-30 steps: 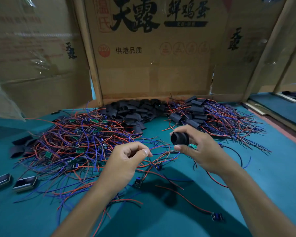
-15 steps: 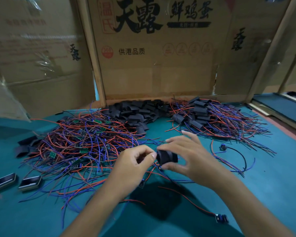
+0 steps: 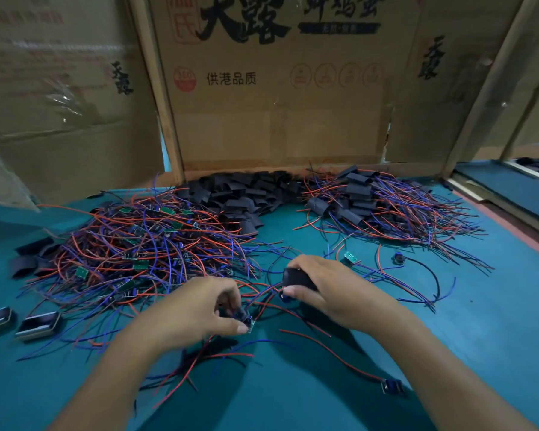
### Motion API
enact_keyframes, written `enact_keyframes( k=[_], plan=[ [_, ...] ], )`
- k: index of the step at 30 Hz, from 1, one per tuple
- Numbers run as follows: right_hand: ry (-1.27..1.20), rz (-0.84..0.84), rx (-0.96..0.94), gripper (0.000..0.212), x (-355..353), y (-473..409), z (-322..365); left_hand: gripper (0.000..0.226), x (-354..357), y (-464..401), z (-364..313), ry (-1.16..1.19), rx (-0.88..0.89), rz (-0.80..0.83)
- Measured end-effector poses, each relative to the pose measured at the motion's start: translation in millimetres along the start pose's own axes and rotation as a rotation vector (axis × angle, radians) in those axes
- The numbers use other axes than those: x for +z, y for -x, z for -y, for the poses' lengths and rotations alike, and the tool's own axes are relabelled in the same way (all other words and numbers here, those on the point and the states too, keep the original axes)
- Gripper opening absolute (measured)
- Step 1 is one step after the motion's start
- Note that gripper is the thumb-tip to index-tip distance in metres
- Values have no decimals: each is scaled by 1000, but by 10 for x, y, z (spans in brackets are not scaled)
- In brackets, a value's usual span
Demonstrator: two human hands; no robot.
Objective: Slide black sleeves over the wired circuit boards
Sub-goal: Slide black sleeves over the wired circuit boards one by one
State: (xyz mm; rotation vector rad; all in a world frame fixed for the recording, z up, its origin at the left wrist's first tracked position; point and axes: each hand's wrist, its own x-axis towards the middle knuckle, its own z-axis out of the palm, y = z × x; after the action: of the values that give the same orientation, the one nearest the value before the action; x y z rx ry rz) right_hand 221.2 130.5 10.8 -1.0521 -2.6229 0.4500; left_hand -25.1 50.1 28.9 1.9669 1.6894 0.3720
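Observation:
My right hand (image 3: 330,293) holds a black sleeve (image 3: 296,279) between fingers and thumb, just above the table. My left hand (image 3: 199,309) pinches a small wired circuit board (image 3: 245,319) at its fingertips, with red and blue wires trailing from it toward the sleeve. A big tangle of wired boards (image 3: 143,244) lies to the left. A pile of loose black sleeves (image 3: 246,194) sits at the back centre. Sleeved boards with wires (image 3: 371,203) are heaped at the back right.
Cardboard walls (image 3: 277,104) close off the back. Two metal-edged blocks (image 3: 38,325) lie at the left edge. A loose green board (image 3: 351,258), a black-wired part (image 3: 398,259) and a wired part (image 3: 392,385) lie on the teal table (image 3: 479,337) at right.
Both hands dropped lower toward the table. The left hand moved down and now pinches a board; the right hand with the sleeve shifted slightly right of it.

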Motion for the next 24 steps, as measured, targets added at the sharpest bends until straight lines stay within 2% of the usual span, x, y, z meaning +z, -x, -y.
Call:
enact_keyframes(
  k=[3, 6, 10, 16, 24],
  plan=[
    [-4, 4, 27, 33, -47, 10, -31, 18, 99, -96, -42, -56, 38, -115],
    [51, -4, 52, 36, -88, 34, -58, 13, 128, -102, -49, 5, 73, -185],
    [219, -79, -60, 42, -98, 30, 15, 13, 166, -85, -138, 132, 154, -280],
    [62, -114, -123, 39, -74, 47, 159, 24, 213, -93, -245, 218, 208, -389],
    [16, -99, -133, 39, -46, 37, 163, 23, 213, -74, -300, 295, 268, -433]
  ],
)
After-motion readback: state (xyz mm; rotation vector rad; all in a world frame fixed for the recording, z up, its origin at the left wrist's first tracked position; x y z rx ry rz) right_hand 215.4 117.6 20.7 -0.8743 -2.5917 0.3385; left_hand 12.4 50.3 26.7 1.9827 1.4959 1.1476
